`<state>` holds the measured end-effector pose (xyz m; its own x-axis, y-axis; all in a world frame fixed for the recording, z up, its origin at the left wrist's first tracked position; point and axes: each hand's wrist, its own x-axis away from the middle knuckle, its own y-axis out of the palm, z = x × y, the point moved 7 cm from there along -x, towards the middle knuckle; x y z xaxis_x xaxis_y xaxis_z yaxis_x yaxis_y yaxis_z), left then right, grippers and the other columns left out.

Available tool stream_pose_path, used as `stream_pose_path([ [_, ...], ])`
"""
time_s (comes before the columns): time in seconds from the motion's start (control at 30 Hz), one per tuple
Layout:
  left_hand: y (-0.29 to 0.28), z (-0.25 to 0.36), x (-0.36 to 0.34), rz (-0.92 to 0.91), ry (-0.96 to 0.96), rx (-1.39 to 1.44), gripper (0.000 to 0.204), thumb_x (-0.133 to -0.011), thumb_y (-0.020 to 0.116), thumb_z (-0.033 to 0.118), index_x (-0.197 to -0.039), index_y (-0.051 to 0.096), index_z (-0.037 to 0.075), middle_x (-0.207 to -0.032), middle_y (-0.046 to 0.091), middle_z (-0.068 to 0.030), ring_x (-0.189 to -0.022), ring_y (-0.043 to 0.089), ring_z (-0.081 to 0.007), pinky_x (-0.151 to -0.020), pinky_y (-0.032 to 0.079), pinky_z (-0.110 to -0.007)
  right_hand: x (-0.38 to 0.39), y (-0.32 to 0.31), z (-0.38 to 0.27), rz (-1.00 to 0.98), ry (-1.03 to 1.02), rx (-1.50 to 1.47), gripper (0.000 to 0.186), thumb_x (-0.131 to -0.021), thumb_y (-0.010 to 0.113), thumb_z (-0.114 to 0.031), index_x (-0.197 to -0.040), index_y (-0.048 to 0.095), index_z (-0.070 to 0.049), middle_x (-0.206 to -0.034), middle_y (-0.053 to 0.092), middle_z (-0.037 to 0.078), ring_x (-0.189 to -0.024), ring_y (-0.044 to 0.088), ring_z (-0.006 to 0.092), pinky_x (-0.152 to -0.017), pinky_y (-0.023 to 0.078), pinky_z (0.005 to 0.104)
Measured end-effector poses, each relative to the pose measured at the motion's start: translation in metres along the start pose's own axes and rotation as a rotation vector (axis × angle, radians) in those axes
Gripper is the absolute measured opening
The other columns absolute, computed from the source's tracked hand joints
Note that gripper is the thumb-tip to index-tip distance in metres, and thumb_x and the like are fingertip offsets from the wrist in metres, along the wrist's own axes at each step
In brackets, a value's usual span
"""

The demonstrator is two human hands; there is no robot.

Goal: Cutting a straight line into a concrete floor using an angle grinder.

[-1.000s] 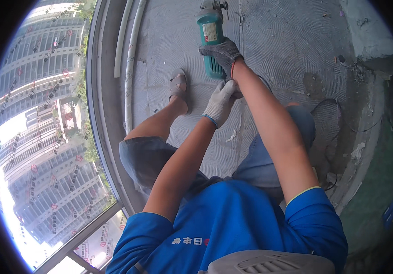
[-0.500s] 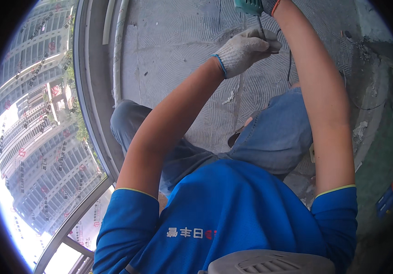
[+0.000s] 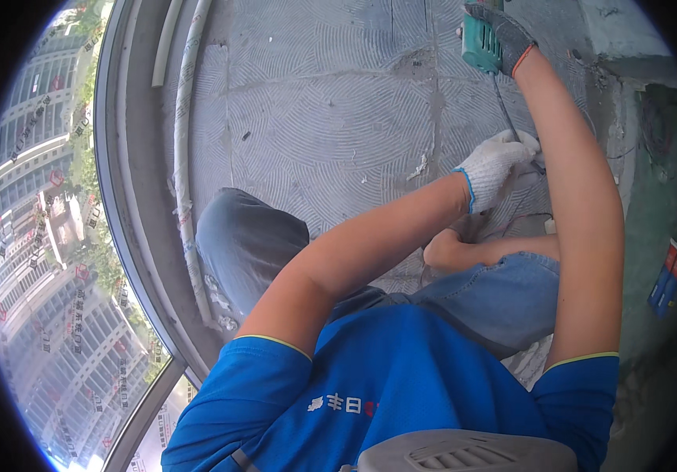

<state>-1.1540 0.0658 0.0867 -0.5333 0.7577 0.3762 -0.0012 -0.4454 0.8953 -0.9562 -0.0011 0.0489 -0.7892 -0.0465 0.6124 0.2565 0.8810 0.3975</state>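
Note:
My right hand (image 3: 510, 39), in a dark grey glove with an orange cuff, grips a green power tool (image 3: 480, 46) near the top of the head view. Vent slots show on the tool's near end; its working end is cut off or hidden. A dark cord (image 3: 502, 102) runs from that end toward me. My left hand (image 3: 497, 167), in a white knitted glove with a blue cuff, is closed around the cord below the tool, close to my right forearm.
Grey floor (image 3: 315, 141) with combed ridges and small debris spreads ahead. A long pale pipe (image 3: 185, 134) lies along the left, beside a window frame (image 3: 110, 157). My bent knees and a bare foot (image 3: 444, 250) are close below. A red and blue packet (image 3: 667, 279) is at right.
Both hands have moved right and lower in the picture. More of the green tool now shows, with a longer stretch of cord between it and my left hand. The view has shifted too.

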Motion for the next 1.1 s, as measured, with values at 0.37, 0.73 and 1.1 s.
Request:
stream_pose_path([
  [0.37, 0.056, -0.023, 0.075, -0.333, -0.118, -0.533, 0.020, -0.085, 0.061, 0.006, -0.105, 0.057, 0.003, -0.109, 0.061, -0.0062, -0.096, 0.056, -0.0114, -0.084, 0.048, -0.027, 0.155, -0.003, -0.065, 0.163, -0.235, 0.011, 0.025, -0.082, 0.072, -0.026, -0.094, 0.058, -0.009, -0.074, 0.065, 0.013, -0.059, 0.064, 0.0291, -0.055, 0.055, 0.0453],
  [0.73, 0.009, -0.041, 0.112, -0.350, -0.367, -0.123, 0.032, -0.080, 0.048, -0.004, -0.111, 0.054, 0.002, -0.111, 0.061, -0.0120, -0.101, 0.062, -0.0233, -0.087, 0.054, -0.040, 0.165, 0.023, 0.010, 0.219, -0.262, 0.276, 0.039, -0.080, 0.077, -0.030, -0.102, 0.060, -0.003, -0.082, 0.065, 0.009, -0.066, 0.065, 0.0182, -0.059, 0.057, 0.0331],
  [1.1, -0.156, 0.026, 0.078, -0.072, -0.012, 0.146, 0.047, -0.086, 0.052, 0.018, -0.128, 0.043, -0.001, -0.136, 0.047, -0.0141, -0.117, 0.051, -0.0285, -0.102, 0.041, -0.044, 0.037, 0.009, 0.166, 0.181, -0.049, 0.444, 0.044, -0.070, 0.081, -0.027, -0.105, 0.064, -0.006, -0.093, 0.066, 0.009, -0.079, 0.063, 0.0184, -0.071, 0.053, 0.0363],
])
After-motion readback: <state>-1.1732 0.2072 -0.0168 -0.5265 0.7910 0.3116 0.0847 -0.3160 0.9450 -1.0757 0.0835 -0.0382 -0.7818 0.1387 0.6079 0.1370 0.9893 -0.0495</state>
